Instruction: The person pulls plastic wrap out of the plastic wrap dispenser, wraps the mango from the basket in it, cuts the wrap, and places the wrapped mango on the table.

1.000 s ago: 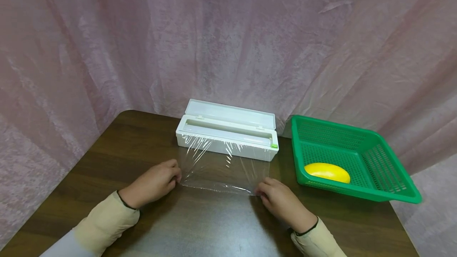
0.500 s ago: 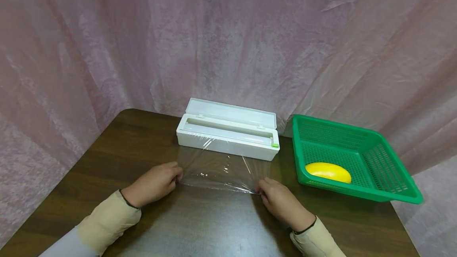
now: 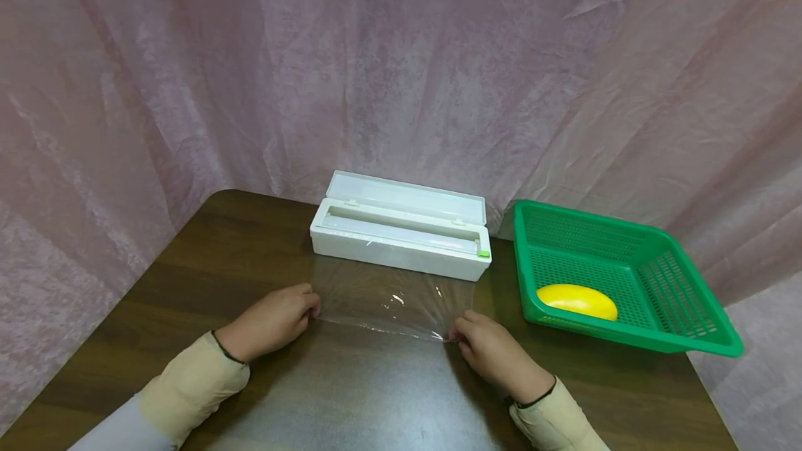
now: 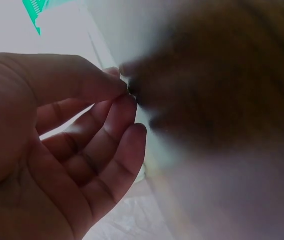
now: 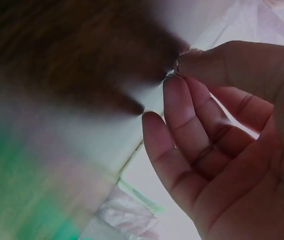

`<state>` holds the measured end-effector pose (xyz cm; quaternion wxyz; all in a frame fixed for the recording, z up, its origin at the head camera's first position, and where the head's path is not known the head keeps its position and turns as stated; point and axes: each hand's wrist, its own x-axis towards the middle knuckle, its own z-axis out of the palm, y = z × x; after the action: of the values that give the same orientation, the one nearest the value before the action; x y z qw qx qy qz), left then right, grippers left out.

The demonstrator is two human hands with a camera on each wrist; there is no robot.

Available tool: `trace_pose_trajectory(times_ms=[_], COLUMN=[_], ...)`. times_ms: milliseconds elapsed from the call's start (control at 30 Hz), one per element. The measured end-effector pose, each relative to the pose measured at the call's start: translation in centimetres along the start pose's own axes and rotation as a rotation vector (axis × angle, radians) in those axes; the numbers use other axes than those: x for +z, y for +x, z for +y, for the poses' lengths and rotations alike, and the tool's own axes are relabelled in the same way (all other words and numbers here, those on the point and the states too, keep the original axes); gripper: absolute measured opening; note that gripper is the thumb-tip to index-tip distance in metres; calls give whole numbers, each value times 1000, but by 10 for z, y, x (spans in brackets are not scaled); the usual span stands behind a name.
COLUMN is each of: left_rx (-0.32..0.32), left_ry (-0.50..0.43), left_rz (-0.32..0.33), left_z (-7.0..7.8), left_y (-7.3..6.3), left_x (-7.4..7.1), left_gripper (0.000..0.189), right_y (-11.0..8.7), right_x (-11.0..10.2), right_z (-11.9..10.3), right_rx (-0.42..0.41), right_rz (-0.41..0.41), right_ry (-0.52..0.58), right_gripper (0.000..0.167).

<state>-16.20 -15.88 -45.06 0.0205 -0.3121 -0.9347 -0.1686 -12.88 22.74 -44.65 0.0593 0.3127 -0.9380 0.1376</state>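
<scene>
A left hand [image 3: 271, 322] and right hand [image 3: 498, 353] pinch the near corners of clear film [image 3: 376, 298], thumbs pressed to fingertips; the film runs from an open white box [image 3: 401, 254] toward the near side of a dark table [image 3: 351, 402]. Uneven tension could tear it askew; a slipping corner could leave it clinging to itself.

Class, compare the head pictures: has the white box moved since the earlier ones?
No: the white box keeps its place against the table and green basket.
</scene>
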Motion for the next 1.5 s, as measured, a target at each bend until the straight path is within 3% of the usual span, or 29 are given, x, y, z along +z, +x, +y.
trace_pose_trajectory(times_ms=[500, 867, 1100, 1500], left_rx=[-69, -36, -46, -41], left_ry=[-8, -6, -6, 1], left_rz=[-21, -11, -32, 24], left_z=[2, -2, -1, -2], left_y=[-1, -2, -3, -4], left_x=[-1, -4, -9, -17], left_gripper=[17, 21, 22, 5], right_y=[-2, -3, -5, -2], right_x=[-8, -13, -15, -26], right_z=[4, 4, 5, -3], right_rx=[36, 81, 108, 43], right_rz=[-82, -125, -144, 6], right_ry=[30, 29, 23, 11], right_gripper=[16, 17, 16, 14])
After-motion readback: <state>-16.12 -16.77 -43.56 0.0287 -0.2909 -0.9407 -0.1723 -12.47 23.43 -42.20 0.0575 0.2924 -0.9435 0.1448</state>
